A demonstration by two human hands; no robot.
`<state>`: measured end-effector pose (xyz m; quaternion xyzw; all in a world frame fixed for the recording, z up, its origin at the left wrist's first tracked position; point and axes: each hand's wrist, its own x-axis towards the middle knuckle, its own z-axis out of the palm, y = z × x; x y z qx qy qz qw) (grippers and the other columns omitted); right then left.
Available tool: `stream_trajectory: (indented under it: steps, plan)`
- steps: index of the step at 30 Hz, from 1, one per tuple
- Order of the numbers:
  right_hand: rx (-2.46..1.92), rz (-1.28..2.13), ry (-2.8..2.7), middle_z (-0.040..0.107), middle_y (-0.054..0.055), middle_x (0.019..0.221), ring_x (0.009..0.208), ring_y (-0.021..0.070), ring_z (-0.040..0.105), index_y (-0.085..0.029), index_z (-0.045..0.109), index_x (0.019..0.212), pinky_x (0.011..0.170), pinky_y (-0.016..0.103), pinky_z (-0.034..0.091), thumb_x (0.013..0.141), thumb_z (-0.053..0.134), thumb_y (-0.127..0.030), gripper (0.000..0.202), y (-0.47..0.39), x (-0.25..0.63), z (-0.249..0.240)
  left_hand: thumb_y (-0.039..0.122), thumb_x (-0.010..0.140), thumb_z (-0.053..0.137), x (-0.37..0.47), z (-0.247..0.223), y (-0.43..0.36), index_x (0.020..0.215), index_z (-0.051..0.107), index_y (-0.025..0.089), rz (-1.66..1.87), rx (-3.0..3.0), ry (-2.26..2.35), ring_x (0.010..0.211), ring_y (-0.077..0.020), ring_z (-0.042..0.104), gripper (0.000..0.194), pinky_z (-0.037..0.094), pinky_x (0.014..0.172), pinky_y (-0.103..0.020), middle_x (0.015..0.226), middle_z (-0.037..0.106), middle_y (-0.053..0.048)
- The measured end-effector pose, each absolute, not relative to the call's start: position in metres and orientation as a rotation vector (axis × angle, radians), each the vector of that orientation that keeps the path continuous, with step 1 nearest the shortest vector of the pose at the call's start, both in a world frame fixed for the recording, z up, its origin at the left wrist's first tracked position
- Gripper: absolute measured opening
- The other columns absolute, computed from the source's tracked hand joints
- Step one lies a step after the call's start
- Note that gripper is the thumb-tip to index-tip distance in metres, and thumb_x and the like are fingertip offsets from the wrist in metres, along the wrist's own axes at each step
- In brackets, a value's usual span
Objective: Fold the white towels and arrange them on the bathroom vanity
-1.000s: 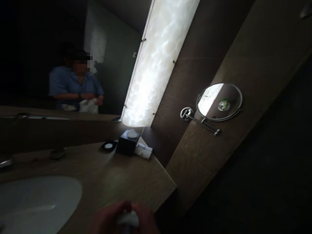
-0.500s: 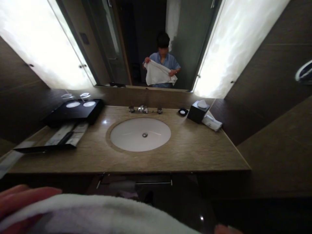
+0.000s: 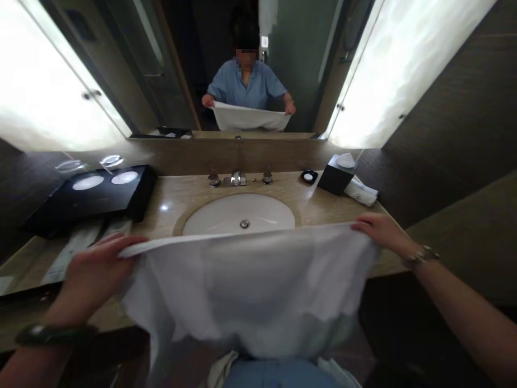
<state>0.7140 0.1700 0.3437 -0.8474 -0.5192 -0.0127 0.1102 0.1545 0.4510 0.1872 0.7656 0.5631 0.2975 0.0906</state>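
Note:
A white towel (image 3: 258, 285) hangs stretched between my two hands, its upper edge nearly level and its lower part drooping in folds. My left hand (image 3: 100, 264) is closed on the towel's left upper corner. At the opposite corner my right hand (image 3: 377, 229) pinches the edge between thumb and fingers. Behind the cloth lies the oval white sink (image 3: 238, 210), whose front part is hidden. The mirror (image 3: 301, 64) reflects a person in a blue shirt holding the towel by both ends.
A chrome faucet (image 3: 236, 178) stands behind the sink. On the stone counter (image 3: 169, 199), a black tray with glasses (image 3: 100, 194) is at the left. A soap dish (image 3: 309, 177), tissue box (image 3: 337, 175) and folded white cloth (image 3: 361, 192) sit at the right.
The towel has come up from the bottom of the view and is now spread wide between my hands. Both hands have risen into full sight.

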Motion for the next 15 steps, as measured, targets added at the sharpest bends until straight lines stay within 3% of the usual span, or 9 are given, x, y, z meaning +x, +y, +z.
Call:
stream_trajectory:
  steps: [4, 6, 9, 11, 13, 15]
  plan:
    - [-2.687, -0.199, -1.513, 0.066, 0.008, 0.101, 0.098, 0.0250, 0.062, -0.019, 0.065, 0.080, 0.099, 0.049, 0.049, 0.089, 0.057, -0.031, 0.018, 0.282, 0.744, 0.311, 0.034, 0.094, 0.048, 0.226, 0.167, 0.557, 0.125, 0.071, 0.012, 0.439, 2.185, 1.667, 0.110, -0.0266, 0.060, 0.045, 0.045, 0.094, -0.034, 0.128, 0.066, -0.013]
    - [-2.732, -0.165, -1.453, 0.065, 0.007, 0.100, 0.097, 0.0224, 0.062, -0.016, 0.066, 0.082, 0.098, 0.048, 0.049, 0.088, 0.059, -0.023, 0.012, 0.300, 0.758, 0.286, 0.033, 0.094, 0.058, 0.242, 0.146, 0.580, 0.129, 0.070, 0.009, 0.419, 1.935, 1.652, 0.105, -0.0252, 0.059, 0.044, 0.045, 0.093, -0.034, 0.120, 0.068, -0.014]
    - [-2.675, -0.196, -1.364, 0.063, 0.005, 0.100, 0.100, 0.0209, 0.062, -0.016, 0.068, 0.088, 0.099, 0.043, 0.048, 0.092, 0.054, -0.022, 0.016, 0.283, 0.769, 0.253, 0.025, 0.089, 0.067, 0.241, 0.116, 0.578, 0.129, 0.069, 0.009, 0.545, 1.535, 1.688, 0.084, -0.0175, 0.059, 0.043, 0.046, 0.074, -0.025, 0.092, 0.068, -0.007]
    - [-2.619, -0.234, -1.251, 0.063, 0.007, 0.095, 0.098, 0.0230, 0.061, -0.017, 0.067, 0.084, 0.097, 0.043, 0.048, 0.090, 0.053, -0.020, 0.015, 0.256, 0.773, 0.238, 0.017, 0.087, 0.067, 0.234, 0.103, 0.569, 0.131, 0.067, 0.007, 0.655, 1.328, 1.610, 0.074, -0.0138, 0.058, 0.045, 0.044, 0.065, -0.021, 0.084, 0.067, -0.003]
    - [-2.586, -0.269, -1.115, 0.063, 0.011, 0.089, 0.094, 0.0275, 0.059, -0.019, 0.060, 0.077, 0.096, 0.049, 0.047, 0.082, 0.055, -0.018, 0.007, 0.229, 0.780, 0.225, 0.016, 0.088, 0.063, 0.231, 0.092, 0.566, 0.130, 0.067, 0.006, 0.753, 1.219, 1.515, 0.076, -0.0138, 0.060, 0.044, 0.047, 0.067, -0.021, 0.090, 0.069, -0.005]
    - [-2.564, -0.301, -1.008, 0.062, 0.017, 0.090, 0.097, 0.0325, 0.057, -0.022, 0.054, 0.076, 0.098, 0.053, 0.044, 0.076, 0.057, -0.019, 0.004, 0.202, 0.788, 0.208, 0.021, 0.090, 0.060, 0.230, 0.081, 0.570, 0.135, 0.063, 0.006, 0.828, 1.251, 1.516, 0.089, -0.0164, 0.064, 0.048, 0.052, 0.078, -0.024, 0.110, 0.071, -0.010]
